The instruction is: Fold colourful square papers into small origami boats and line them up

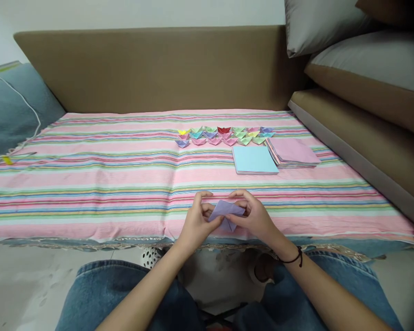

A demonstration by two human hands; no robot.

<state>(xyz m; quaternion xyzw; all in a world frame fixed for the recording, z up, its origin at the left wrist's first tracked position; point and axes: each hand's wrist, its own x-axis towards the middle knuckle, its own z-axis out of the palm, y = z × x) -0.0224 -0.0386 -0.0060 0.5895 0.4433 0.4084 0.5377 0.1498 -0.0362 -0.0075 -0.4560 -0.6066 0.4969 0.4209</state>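
Note:
A small piece of folded purple paper [227, 209] is between my two hands, above the front part of the striped cloth. My left hand [200, 218] pinches its left side, thumb on the near face. On the right side my right hand [253, 215] grips it the same way, its thumb meeting the left one near the middle. Both index fingers are raised and curled clear of the paper. Farther back, several folded paper boats [214, 141] in many colours stand in rows. In front of them lie a light blue stack of square paper [255, 160] and a pink-topped stack [293, 151].
The pink striped cloth [89, 179] covers a bed or couch seat with a brown backrest [158, 69]. Cushions [365, 69] are piled at the right. At the left are a blue-grey cushion [17, 108] and a white cable [24, 99]. My knees are below the front edge.

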